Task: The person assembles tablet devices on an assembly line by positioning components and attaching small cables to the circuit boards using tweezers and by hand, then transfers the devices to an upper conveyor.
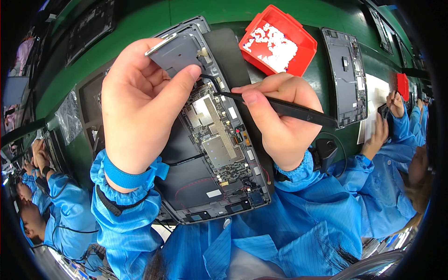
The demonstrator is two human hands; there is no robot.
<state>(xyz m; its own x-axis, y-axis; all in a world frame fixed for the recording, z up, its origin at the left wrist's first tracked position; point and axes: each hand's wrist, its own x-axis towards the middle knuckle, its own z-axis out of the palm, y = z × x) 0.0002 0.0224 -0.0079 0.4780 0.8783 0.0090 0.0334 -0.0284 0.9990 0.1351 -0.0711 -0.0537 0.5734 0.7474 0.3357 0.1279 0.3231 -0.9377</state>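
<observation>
Green bench spreads behind the opened dark device at mid-view, with a red bin at its 1 o'clock. At 10 o'clock the left hand curls, its thumb tip by a thin black cable, though I cannot tell whether it pinches it; at 2 o'clock the right hand grips black tweezers, points over the circuit board's 12 o'clock end. Good handling likely means a steady left hand and light, low tweezer pressure, sparing neighbouring parts.
</observation>
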